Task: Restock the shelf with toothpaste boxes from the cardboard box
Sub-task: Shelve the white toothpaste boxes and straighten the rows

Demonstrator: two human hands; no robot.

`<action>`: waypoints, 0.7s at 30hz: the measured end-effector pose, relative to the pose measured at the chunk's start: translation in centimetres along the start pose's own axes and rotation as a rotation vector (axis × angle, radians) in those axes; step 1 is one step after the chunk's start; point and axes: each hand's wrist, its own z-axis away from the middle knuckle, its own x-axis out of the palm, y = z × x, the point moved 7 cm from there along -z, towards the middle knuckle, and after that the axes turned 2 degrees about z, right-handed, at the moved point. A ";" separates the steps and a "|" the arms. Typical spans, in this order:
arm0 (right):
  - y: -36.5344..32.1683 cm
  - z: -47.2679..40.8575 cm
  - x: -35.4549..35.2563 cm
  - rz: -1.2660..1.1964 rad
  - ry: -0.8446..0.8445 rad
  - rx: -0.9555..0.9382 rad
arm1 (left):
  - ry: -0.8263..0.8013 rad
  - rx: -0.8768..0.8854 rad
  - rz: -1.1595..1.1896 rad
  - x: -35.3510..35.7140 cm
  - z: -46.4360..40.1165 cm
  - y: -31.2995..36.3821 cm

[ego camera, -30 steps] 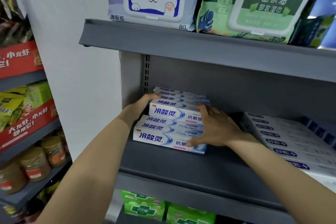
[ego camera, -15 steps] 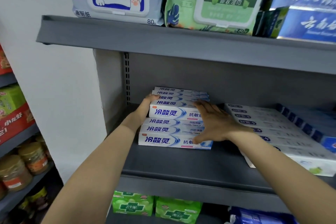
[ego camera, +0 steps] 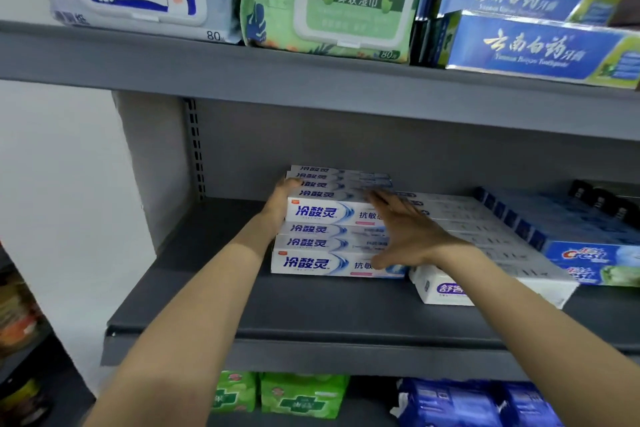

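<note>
Head view, sole view supplied; all places given relative to the stack of toothpaste boxes [ego camera: 332, 229].

- Stack of toothpaste boxes: seated on the middle shelf [ego camera: 311, 319], toward its back left; several white-and-blue boxes in two tiers, upper tier set further back than the lower; long faces turned outward.
- Left hand [ego camera: 282, 204]: pressed flat against the left end of the stack, fingers straight and reaching toward the rear boxes; nothing pinched.
- Right hand [ego camera: 405, 236]: laid over the right front of the stack, fingers spread and extended, thumb down near the bottom box; palm contact probable, not fully visible; no box enclosed.
- Right of the stack: white toothpaste boxes [ego camera: 485, 253] in a touching row; beyond them, blue Crest boxes [ego camera: 585, 256].
- Above the stack: upper shelf with wet-wipe packs [ego camera: 343, 0] and blue boxes [ego camera: 530, 42].
- Below the stack: green packs [ego camera: 301, 395] on the lower shelf.
- Cardboard box: not in view; remaining contents cannot be told.

Progress, as judged: a batch already placed; present step appears to be squaring the stack between both hands; bare shelf left in front of and left of the stack, so room for more; further trips to the cardboard box likely outstanding.
</note>
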 end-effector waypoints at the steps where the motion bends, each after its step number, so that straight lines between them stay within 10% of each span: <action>1: 0.2 -0.1 -0.1 0.011 -0.010 -0.006 | 0.005 -0.002 0.002 0.1 0.2 0.0; 21: -0.2 -0.8 0.1 0.010 0.024 0.042 | 0.028 -0.005 -0.039 0.7 2.5 0.9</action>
